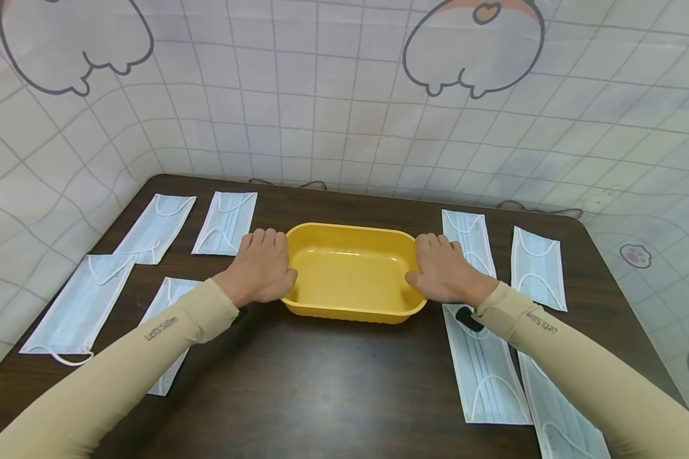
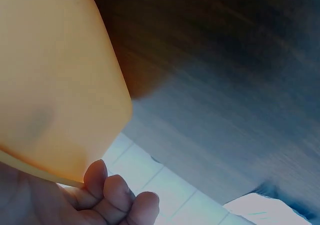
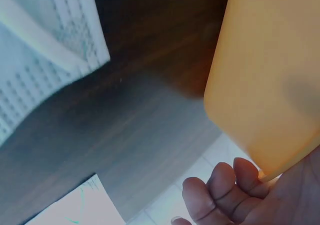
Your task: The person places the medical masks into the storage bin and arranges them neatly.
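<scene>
Beige sleeves [image 1: 585, 366] partly hide pale-blue pleated masks [image 1: 485, 392], lower left and right, on a dark wooden table [image 1: 321, 395]. At centre, left hand [image 1: 262, 268] and right hand [image 1: 443, 271] curl round a yellow oblong plastic tray's [image 1: 353, 280] ends. White gridded cloth [image 1: 344, 108] fills the top.

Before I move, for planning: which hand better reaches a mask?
Probably the right hand: in head view it overlaps a surgical mask; the left hand sits beside one. Both grip the yellow tub.
</scene>
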`<state>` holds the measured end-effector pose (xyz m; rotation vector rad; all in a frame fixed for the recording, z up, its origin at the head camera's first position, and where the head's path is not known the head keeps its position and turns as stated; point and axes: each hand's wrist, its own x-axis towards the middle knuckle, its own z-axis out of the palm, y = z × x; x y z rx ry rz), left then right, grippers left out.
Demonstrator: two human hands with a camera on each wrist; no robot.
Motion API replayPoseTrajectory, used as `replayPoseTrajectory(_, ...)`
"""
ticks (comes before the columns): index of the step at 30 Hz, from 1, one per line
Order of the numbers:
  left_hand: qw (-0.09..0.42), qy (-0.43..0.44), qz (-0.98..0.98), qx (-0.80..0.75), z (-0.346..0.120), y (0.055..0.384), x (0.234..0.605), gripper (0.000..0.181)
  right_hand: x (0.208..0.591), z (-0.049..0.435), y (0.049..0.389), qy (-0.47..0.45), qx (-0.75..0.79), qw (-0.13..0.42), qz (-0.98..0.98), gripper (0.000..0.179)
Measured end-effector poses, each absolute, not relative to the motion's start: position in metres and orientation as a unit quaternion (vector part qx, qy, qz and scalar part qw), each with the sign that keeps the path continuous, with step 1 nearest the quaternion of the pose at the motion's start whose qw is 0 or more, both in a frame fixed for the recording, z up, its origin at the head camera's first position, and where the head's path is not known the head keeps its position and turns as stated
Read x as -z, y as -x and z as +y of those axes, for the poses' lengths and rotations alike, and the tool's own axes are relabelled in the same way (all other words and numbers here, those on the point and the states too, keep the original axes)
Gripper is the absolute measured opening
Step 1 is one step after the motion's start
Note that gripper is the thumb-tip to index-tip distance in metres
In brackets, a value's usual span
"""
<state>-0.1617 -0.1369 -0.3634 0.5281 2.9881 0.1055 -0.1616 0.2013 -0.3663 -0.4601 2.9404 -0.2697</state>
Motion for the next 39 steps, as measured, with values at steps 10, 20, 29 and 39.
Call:
replayPoseTrajectory(10, 0.03, -0.179, 0.983, -0.018, -0.139, 0.149, 0.362, 0.037, 0.368, 0.201, 0.149, 0.155, 0.101, 0.075, 0.98, 0.051)
replayPoseTrajectory(20, 0.028, -0.16, 0.986, -0.033, -0.146, 0.16, 0.356, 0.051, 0.353, 0.204, 0.149, 0.162, 0.092, 0.073, 0.98, 0.069)
replayPoseTrajectory(29, 0.017, -0.172, 0.982, -0.072, -0.151, 0.166, 0.364, 0.045, 0.345, 0.234, 0.17, 0.134, 0.129, 0.038, 0.982, 0.087)
replayPoseTrajectory(39, -0.001, -0.183, 0.98, -0.079, -0.148, 0.163, 0.369, 0.045, 0.359, 0.293, 0.201, 0.07, 0.262, -0.022, 0.962, 0.078)
